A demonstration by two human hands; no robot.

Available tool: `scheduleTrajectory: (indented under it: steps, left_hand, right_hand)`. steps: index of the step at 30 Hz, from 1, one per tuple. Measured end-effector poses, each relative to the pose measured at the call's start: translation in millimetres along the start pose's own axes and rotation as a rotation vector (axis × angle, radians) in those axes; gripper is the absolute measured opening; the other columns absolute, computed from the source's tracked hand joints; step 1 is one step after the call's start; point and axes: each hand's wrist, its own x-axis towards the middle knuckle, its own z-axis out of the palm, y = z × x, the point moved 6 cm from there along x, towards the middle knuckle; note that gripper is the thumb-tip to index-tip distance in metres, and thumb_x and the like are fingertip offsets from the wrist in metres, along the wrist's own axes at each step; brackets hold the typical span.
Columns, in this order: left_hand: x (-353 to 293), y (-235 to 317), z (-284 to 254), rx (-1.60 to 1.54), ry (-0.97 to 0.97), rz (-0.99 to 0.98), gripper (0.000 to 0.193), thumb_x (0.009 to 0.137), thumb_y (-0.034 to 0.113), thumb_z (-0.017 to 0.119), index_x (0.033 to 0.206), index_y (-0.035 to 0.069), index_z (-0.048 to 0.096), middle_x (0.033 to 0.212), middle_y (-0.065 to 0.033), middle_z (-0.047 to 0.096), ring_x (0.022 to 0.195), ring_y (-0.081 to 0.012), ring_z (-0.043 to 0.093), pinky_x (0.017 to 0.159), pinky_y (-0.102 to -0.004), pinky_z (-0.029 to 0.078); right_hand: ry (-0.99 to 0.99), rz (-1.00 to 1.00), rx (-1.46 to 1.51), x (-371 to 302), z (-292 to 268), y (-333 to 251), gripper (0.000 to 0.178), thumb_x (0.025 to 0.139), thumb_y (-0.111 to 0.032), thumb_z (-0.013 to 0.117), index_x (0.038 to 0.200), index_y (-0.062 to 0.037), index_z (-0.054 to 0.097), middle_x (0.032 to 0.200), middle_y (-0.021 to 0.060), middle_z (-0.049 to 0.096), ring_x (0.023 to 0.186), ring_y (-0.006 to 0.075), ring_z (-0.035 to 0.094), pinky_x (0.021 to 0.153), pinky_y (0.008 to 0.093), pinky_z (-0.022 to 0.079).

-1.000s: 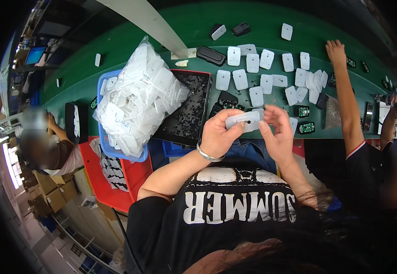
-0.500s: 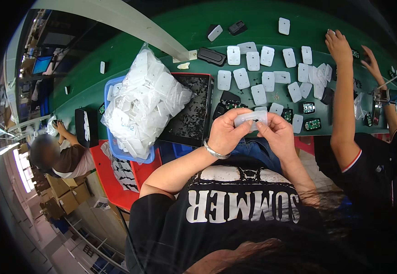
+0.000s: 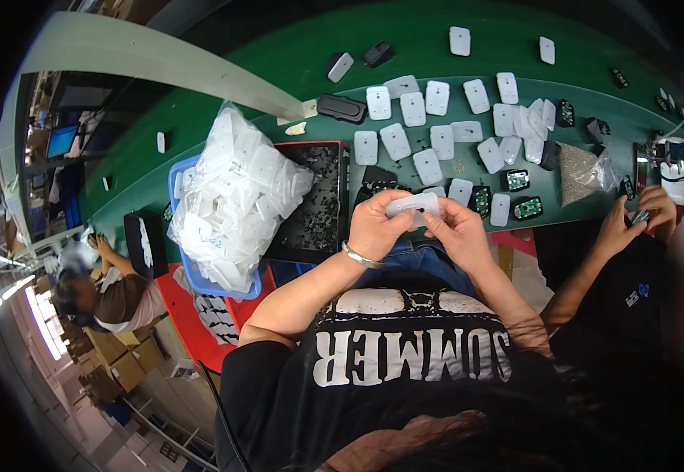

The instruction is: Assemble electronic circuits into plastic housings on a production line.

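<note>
A white plate [image 3: 402, 206] was held at the near side of the tabletop [image 3: 332, 130], one end gripped in the curled left hand [image 3: 375, 226], the other pinched by the right hand's [image 3: 461, 234] thumb and fingers. Two-handed handling around its dark spot [image 3: 421, 210], hole or part being untellable, seemed underway; a steady grip seemed called for next. Beyond, loose plates [image 3: 442, 141] were spread.

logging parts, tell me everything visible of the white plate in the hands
The white plate looks thin and plastic, with a dark spot toward its right end. It runs lengthwise left to right, at the edge of the green table. The left hand's grip holds its left part, the right hand's grip its right, partly covering it.
</note>
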Motion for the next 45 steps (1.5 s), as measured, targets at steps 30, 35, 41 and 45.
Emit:
scheduleTrajectory:
  steps: [30,35,41,45]
  left_hand:
    - [17,-21,16,-0.178,-0.135,-0.122,0.030,0.083,0.000,0.053,0.113,0.000,0.051,0.090,-0.0048,0.061,0.072,-0.0102,0.060,0.063,-0.0216,0.051]
    - [7,-34,8,-0.335,-0.144,-0.178,0.026,0.084,0.003,0.053,0.109,0.000,0.050,0.096,-0.0085,0.060,0.079,-0.0156,0.061,0.067,-0.0255,0.053]
    - [6,-54,45,-0.473,-0.135,-0.314,0.019,0.081,0.003,0.056,0.099,0.001,0.052,0.091,-0.0068,0.061,0.080,-0.0125,0.060,0.064,-0.0250,0.053]
    - [6,-59,52,-0.306,-0.198,-0.270,0.019,0.079,0.003,0.060,0.096,-0.001,0.054,0.089,-0.0060,0.061,0.079,-0.0108,0.059,0.065,-0.0233,0.050]
  right_hand:
    - [0.147,0.073,0.305,31,-48,35,0.023,0.088,-0.017,0.051,0.105,-0.0013,0.056,0.086,0.0039,0.061,0.065,0.0078,0.054,0.056,0.0196,0.044]
    - [0.012,-0.001,0.365,21,-21,14,0.044,0.090,-0.036,0.042,0.118,-0.0019,0.046,0.105,0.0094,0.055,0.093,0.0159,0.052,0.078,0.0291,0.044]
    - [0.212,0.056,0.802,19,-8,41,0.067,0.087,-0.058,0.027,0.119,-0.0016,0.040,0.109,0.0139,0.053,0.104,0.0261,0.050,0.089,0.0384,0.040]
    - [0.266,0.085,0.875,16,-28,56,0.063,0.086,-0.058,0.028,0.108,-0.0014,0.047,0.087,0.0095,0.058,0.089,0.0259,0.056,0.082,0.0379,0.044]
